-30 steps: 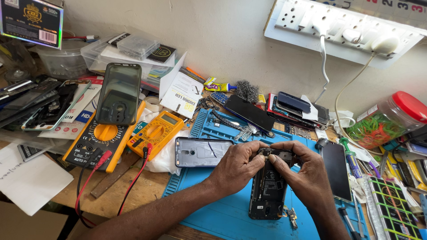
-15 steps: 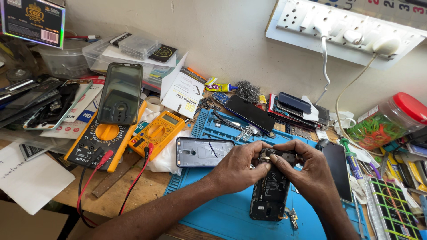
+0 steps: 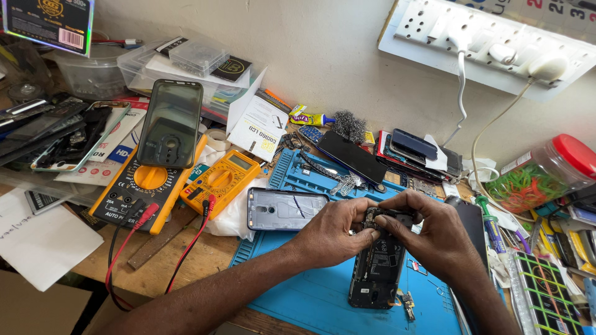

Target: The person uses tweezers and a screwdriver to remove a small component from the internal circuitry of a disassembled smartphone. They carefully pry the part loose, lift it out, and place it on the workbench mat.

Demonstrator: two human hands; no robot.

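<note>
blue silicone repair mat carries an opened black phone, its circuit board showing. left hand and right hand both pinch the phone's far end, fingertips meeting there. just left lies a grey phone back cover; further left sit two yellow multimeters.

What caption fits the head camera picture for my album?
Two hands, left hand and right hand, pinch the top of an opened phone over a blue mat.
</note>
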